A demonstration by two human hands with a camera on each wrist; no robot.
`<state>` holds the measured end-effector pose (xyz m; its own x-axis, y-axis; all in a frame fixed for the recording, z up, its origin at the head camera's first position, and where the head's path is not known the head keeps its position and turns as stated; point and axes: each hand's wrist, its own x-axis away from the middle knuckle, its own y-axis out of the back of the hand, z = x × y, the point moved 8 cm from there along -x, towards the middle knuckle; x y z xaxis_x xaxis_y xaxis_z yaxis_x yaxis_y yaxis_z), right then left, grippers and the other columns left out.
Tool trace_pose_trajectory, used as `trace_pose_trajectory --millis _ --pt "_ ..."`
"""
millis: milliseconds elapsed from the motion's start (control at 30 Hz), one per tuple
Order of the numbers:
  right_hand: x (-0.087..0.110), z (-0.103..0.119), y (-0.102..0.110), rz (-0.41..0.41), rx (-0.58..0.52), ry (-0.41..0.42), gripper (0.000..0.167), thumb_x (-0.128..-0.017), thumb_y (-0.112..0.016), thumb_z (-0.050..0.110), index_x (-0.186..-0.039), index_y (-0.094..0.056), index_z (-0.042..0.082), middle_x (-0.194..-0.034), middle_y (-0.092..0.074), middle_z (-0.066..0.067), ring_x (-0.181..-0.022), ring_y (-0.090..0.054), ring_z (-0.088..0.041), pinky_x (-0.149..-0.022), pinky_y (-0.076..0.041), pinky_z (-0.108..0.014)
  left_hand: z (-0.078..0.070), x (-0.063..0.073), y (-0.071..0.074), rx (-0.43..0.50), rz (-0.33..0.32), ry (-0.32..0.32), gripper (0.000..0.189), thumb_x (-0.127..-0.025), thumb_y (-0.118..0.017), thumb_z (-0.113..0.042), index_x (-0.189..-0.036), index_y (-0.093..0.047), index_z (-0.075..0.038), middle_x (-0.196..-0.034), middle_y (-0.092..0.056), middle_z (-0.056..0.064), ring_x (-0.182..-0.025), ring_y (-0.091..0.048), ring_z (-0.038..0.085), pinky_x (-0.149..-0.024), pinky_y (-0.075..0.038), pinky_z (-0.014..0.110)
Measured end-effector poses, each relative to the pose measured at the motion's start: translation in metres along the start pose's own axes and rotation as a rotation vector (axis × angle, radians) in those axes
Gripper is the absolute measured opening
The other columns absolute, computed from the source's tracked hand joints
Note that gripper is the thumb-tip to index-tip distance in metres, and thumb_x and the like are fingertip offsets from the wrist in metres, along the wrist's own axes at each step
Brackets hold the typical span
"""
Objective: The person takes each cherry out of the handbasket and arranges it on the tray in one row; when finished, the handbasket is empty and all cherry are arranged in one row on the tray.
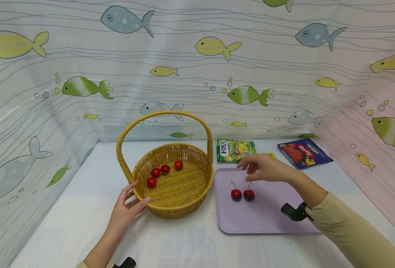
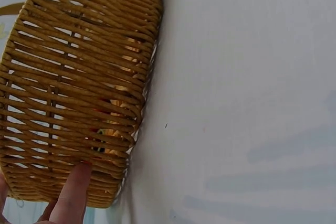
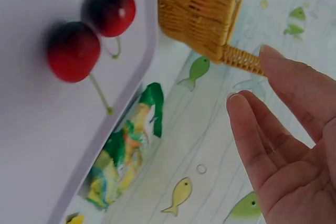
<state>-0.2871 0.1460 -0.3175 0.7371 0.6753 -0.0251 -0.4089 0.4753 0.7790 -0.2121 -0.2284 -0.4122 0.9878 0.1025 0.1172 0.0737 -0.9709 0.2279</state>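
Note:
A round wicker basket (image 1: 180, 212) with a tall handle stands left of centre, several red cherries (image 1: 151, 182) lying inside. My left hand (image 1: 128, 208) touches its near-left side with fingers spread; in the left wrist view, one fingertip rests on the woven outer wall (image 2: 79, 103). Two dark red cherries with stems, a left cherry (image 1: 236, 194) and a right cherry (image 1: 249, 195), sit on a lilac tray (image 1: 268, 219). Just above the right one hovers my right hand (image 1: 266, 167). Its thumb and fingers are apart, with nothing between them in the right wrist view (image 3: 294, 145).
Behind the tray lies a green Fox's candy bag (image 1: 236, 150). A blue Barilla pouch (image 1: 305, 153) is at the back right, and a small yellow item (image 1: 272, 155) shows partly behind the right hand. Fish-patterned curtain (image 1: 190, 85) walls enclose the table's back and sides.

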Motion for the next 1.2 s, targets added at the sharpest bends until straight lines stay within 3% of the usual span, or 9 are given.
trace_pose_trajectory --millis 367,800,1067,1200 --pt "-0.030 0.037 -0.012 0.053 0.006 0.098 0.032 -0.079 -0.074 0.011 -0.110 -0.064 0.011 -0.101 -0.062 0.002 -0.086 -0.061 -0.017 -0.073 -0.051 -0.025 -0.001 0.000 0.001 -0.006 -0.001 0.013 0.073 -0.088 -0.066 -0.026 -0.146 -0.023 -0.020 -0.144 -0.020 0.022 -0.124 -0.039 0.037 -0.084 -0.049 0.028" --pt "-0.068 0.072 -0.029 0.113 -0.007 0.218 0.031 -0.079 -0.072 0.002 -0.108 -0.063 0.008 -0.102 -0.063 0.000 -0.084 -0.060 -0.010 -0.073 -0.050 -0.023 -0.001 0.000 0.000 0.000 0.002 0.001 0.074 -0.088 -0.066 -0.027 -0.147 -0.022 -0.019 -0.144 -0.020 0.021 -0.124 -0.039 0.037 -0.082 -0.049 0.026" --pt "-0.096 0.077 -0.041 0.170 0.000 0.216 0.032 -0.081 -0.071 0.005 -0.111 -0.063 0.010 -0.100 -0.061 0.002 -0.089 -0.061 -0.018 -0.074 -0.049 -0.022 -0.001 0.000 -0.001 -0.005 0.005 0.009 0.073 -0.088 -0.065 -0.026 -0.147 -0.021 -0.020 -0.145 -0.019 0.022 -0.125 -0.038 0.037 -0.082 -0.048 0.025" --pt "-0.107 0.078 -0.048 0.191 0.007 0.212 0.033 -0.082 -0.071 0.006 -0.113 -0.062 0.011 -0.098 -0.060 0.002 -0.088 -0.060 -0.015 -0.075 -0.048 -0.022 -0.001 -0.001 -0.001 -0.007 0.003 0.012 0.074 -0.088 -0.066 -0.026 -0.147 -0.021 -0.019 -0.145 -0.019 0.022 -0.124 -0.039 0.037 -0.082 -0.048 0.025"
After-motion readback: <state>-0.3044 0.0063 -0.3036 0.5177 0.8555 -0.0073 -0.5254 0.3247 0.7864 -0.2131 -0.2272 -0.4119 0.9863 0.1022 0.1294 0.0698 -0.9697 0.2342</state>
